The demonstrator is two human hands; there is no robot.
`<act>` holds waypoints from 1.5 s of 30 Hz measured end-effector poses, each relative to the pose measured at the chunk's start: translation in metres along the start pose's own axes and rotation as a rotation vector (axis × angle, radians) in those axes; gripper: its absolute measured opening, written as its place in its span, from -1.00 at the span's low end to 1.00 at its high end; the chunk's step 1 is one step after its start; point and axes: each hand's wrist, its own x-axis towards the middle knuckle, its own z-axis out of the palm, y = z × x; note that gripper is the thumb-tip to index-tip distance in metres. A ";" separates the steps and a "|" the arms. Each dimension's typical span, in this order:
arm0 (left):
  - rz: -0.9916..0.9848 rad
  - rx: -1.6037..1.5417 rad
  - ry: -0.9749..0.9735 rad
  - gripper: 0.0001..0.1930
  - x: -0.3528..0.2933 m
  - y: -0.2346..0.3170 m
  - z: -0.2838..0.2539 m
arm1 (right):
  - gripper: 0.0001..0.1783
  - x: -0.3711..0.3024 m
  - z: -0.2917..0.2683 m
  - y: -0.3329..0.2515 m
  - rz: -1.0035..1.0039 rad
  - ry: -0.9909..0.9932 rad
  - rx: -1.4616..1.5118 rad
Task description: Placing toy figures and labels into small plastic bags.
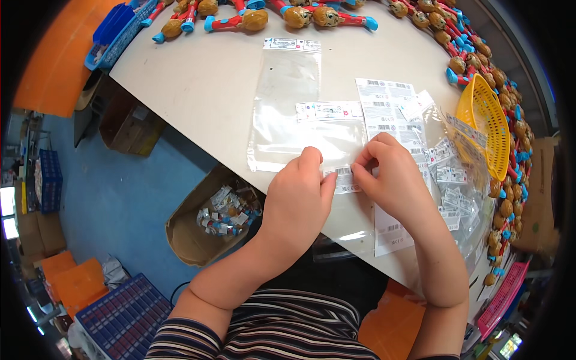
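Blue floor (pixel 138 198) shows well left of the fingers, below the table (pixel 198 96) that spreads beneath and beyond them. Down on that floor, left of the fingers, stands a carton (pixel 180 243). A yellow basket (pixel 465 108) sits beyond and right of the fingers, and a label sheet (pixel 387 114) runs just right of the right fingertips, partly under that hand. One clear bag (pixel 285 84) lies beyond the left fingers; another bag (pixel 333 141) lies between the hands. Dolls (pixel 255 20) lie farthest off. Between the thumbs is a label (pixel 346 182). The left hand (pixel 294 201) keeps thumb and forefinger apart; the right hand (pixel 393 174) curls at the label's right end, though whether pinching I cannot tell.
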 end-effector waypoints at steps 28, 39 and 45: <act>0.692 0.474 -0.005 -0.44 -0.037 -0.057 0.010 | -0.51 -0.027 0.033 -0.004 0.042 0.228 0.234; 0.678 0.077 0.081 -0.63 -0.026 -0.018 0.020 | -0.74 -0.166 -0.122 0.071 0.295 0.373 0.543; 0.809 0.353 -0.308 -0.29 -0.026 0.028 0.066 | -0.58 -0.209 -0.123 0.190 0.559 0.489 0.093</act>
